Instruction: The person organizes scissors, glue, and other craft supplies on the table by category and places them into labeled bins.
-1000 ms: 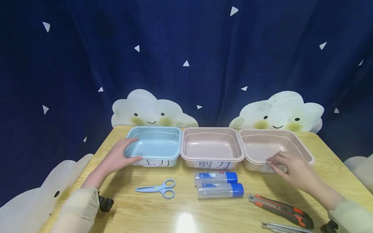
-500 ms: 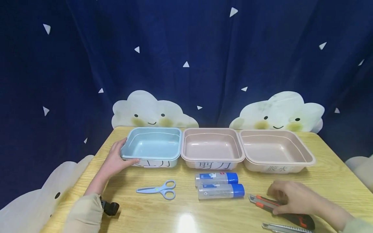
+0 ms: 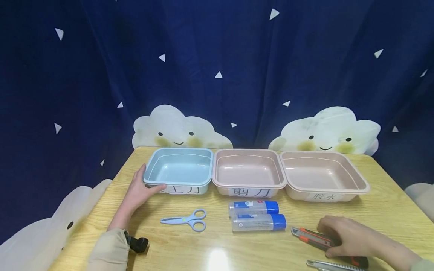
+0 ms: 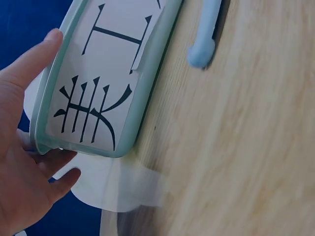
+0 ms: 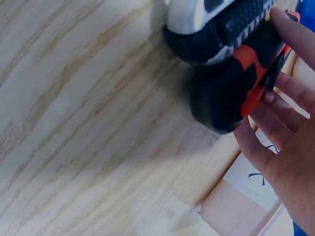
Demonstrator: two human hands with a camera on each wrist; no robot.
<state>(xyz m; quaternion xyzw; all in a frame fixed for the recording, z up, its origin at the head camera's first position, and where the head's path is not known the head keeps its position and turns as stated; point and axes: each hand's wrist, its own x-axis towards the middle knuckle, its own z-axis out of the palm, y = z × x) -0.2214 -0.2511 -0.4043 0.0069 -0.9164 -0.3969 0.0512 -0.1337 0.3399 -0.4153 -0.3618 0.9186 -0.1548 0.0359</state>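
Observation:
At the table's left my left hand [image 3: 139, 192] grips the near left corner of a light blue bin [image 3: 190, 184]. Its thumb lies on the front rim, and the fingers reach round the side, partly hidden in the left wrist view behind the bin wall [image 4: 127, 130]. My right hand [image 3: 350, 237] holds a black and red utility knife [image 3: 313, 238] that lies on the table, thumb on one side and fingers on the other. The right wrist view shows the knife's butt end [image 5: 219, 101] close beside a silver and black utility knife [image 5: 197, 24].
Two pinkish bins stand right of the blue one, a middle bin [image 3: 249, 185] and a right bin [image 3: 325, 190], all with paper labels. Light blue scissors [image 3: 183, 220] and two blue-capped glue bottles, a rear one [image 3: 249, 207] and a front one [image 3: 254, 223], lie before them.
My right hand has come down from the right bin's front rim to the black and red utility knife and closed around it. The left hand has settled lower on the blue bin's corner.

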